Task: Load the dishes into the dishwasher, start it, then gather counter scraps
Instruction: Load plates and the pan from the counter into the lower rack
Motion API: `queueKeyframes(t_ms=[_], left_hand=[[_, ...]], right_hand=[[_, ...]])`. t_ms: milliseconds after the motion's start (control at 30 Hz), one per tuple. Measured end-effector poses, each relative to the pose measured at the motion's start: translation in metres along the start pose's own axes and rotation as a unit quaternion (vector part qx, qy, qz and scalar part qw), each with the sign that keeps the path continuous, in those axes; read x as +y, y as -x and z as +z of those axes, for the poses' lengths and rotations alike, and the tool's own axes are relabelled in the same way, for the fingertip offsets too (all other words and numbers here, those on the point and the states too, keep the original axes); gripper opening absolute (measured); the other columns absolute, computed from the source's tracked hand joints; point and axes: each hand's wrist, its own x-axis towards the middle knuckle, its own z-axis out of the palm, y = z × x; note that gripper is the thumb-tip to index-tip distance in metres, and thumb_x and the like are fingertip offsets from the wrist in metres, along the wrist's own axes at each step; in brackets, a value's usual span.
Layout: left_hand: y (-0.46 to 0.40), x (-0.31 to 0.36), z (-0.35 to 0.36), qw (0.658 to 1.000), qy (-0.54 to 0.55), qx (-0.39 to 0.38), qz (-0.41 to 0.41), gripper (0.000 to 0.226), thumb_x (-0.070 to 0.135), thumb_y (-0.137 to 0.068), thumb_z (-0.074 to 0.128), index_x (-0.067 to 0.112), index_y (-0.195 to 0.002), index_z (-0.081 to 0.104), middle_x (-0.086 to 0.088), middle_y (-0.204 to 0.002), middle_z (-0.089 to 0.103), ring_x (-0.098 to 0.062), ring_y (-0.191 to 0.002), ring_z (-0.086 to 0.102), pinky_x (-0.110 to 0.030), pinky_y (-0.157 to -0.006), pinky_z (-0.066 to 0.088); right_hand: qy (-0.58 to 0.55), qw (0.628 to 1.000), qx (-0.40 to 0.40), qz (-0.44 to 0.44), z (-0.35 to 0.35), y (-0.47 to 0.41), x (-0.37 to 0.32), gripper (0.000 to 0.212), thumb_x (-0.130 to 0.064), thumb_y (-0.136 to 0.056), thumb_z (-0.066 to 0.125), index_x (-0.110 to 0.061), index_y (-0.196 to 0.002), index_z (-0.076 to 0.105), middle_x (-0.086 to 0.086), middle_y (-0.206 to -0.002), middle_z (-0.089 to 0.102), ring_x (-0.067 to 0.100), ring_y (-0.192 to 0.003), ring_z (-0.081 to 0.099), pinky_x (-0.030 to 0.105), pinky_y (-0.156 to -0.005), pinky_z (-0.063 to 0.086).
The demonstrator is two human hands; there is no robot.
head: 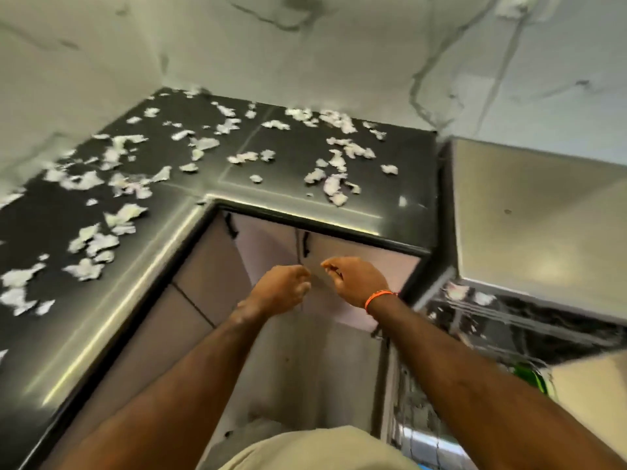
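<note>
Frame is motion-blurred. Nearest, at 6 o'clock, a beige shirt [315, 449] is seen, with both forearms stretched forward over the floor [305, 361].

Left hand [283, 290] is held mid-frame, fingers loosely curled, nothing visibly held. Right hand [356, 279] is just beside it at 3 o'clock, apart, fingers loosely curled too, nothing gripped; an orange wristband [378, 296] is worn on that wrist.

At 4 o'clock the dishwasher [509, 334] is seen with its rack [458, 354] exposed; contents too blurred to tell, apart from something green [532, 378]. A steel panel [543, 215] is seen above the rack at 3 o'clock; what it is cannot be told.

Past the hands, cabinet doors [356, 256] with dark handles [305, 245] are set under the counter edge.

Farther, from 9 to 12 o'clock, the dark L-shaped counter [288, 144] is strewn with pale scraps [334, 184], scattered loose, none gathered. Marble-look wall [305, 62] is at the back.
</note>
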Motion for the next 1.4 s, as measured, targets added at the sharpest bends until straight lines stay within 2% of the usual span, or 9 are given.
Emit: queueKeyframes(t_ms=[167, 333, 400, 633, 900, 1033, 1167, 1400], left_hand=[[0.038, -0.073, -0.056, 0.991, -0.011, 0.107, -0.079, 0.033, 0.028, -0.095, 0.062, 0.017, -0.126, 0.069, -0.002, -0.127, 0.069, -0.021, -0.117, 0.064, -0.035, -0.101, 0.05], [0.08, -0.144, -0.104, 0.968, -0.03, 0.209, -0.133, 0.031, 0.026, -0.095, 0.065, 0.018, -0.125, 0.069, 0.0, -0.14, 0.06, -0.02, -0.13, 0.054, -0.034, -0.106, 0.044], [0.098, -0.171, -0.119, 0.958, -0.029, 0.242, -0.152, 0.03, 0.025, -0.094, 0.066, 0.018, -0.123, 0.07, -0.001, -0.137, 0.062, -0.021, -0.128, 0.056, -0.033, -0.104, 0.046], [0.163, -0.232, -0.149, 0.923, -0.019, 0.288, -0.255, 0.034, 0.029, -0.095, 0.064, 0.021, -0.128, 0.065, 0.001, -0.145, 0.054, -0.018, -0.137, 0.044, -0.03, -0.113, 0.033], [0.211, -0.283, -0.16, 0.87, -0.004, 0.322, -0.372, 0.04, 0.025, -0.091, 0.067, 0.016, -0.13, 0.064, -0.004, -0.144, 0.056, -0.023, -0.137, 0.047, -0.033, -0.117, 0.032], [0.225, -0.298, -0.166, 0.83, 0.005, 0.347, -0.436, 0.046, 0.025, -0.091, 0.066, 0.016, -0.136, 0.06, -0.007, -0.148, 0.052, -0.023, -0.14, 0.042, -0.031, -0.118, 0.026], [0.243, -0.312, -0.169, 0.784, 0.025, 0.365, -0.502, 0.05, 0.03, -0.093, 0.065, 0.014, -0.14, 0.057, -0.006, -0.151, 0.048, -0.022, -0.142, 0.039, -0.034, -0.118, 0.03], [0.296, -0.329, -0.168, 0.712, 0.05, 0.361, -0.601, 0.057, 0.037, -0.094, 0.064, 0.019, -0.146, 0.049, -0.006, -0.158, 0.039, -0.023, -0.147, 0.031, -0.043, -0.121, 0.03]], right_hand=[[0.003, 0.995, -0.023, -0.096, 0.03, -0.064, -0.076, 0.031, -0.027, -0.095, 0.052, -0.031, -0.121, 0.068, -0.003, -0.122, 0.071, 0.024, -0.11, 0.065, 0.035, -0.092, 0.052], [0.004, 0.982, -0.029, -0.186, 0.063, -0.12, -0.158, 0.031, -0.023, -0.095, 0.053, -0.03, -0.12, 0.07, -0.004, -0.124, 0.07, 0.022, -0.113, 0.064, 0.036, -0.094, 0.052], [0.003, 0.975, -0.024, -0.219, 0.081, -0.139, -0.191, 0.03, -0.024, -0.095, 0.054, -0.029, -0.12, 0.07, -0.005, -0.123, 0.07, 0.021, -0.112, 0.064, 0.036, -0.092, 0.052], [-0.043, 0.958, -0.071, -0.273, 0.133, -0.181, -0.292, 0.031, -0.027, -0.094, 0.054, -0.029, -0.119, 0.071, -0.007, -0.121, 0.071, 0.018, -0.112, 0.065, 0.038, -0.097, 0.053], [-0.023, 0.912, -0.15, -0.382, 0.183, -0.21, -0.383, 0.029, -0.023, -0.094, 0.055, -0.027, -0.118, 0.07, -0.001, -0.121, 0.071, 0.02, -0.112, 0.064, 0.037, -0.098, 0.05], [-0.013, 0.877, -0.191, -0.44, 0.202, -0.226, -0.426, 0.029, -0.022, -0.095, 0.053, -0.025, -0.119, 0.071, 0.0, -0.122, 0.07, 0.021, -0.114, 0.063, 0.036, -0.1, 0.048], [0.002, 0.848, -0.219, -0.483, 0.219, -0.238, -0.467, 0.031, -0.025, -0.094, 0.053, -0.028, -0.12, 0.07, 0.0, -0.124, 0.07, 0.025, -0.113, 0.063, 0.038, -0.097, 0.05], [0.018, 0.804, -0.272, -0.529, 0.253, -0.236, -0.521, 0.033, -0.022, -0.095, 0.052, -0.024, -0.124, 0.068, -0.003, -0.127, 0.068, 0.021, -0.119, 0.06, 0.033, -0.101, 0.045]])
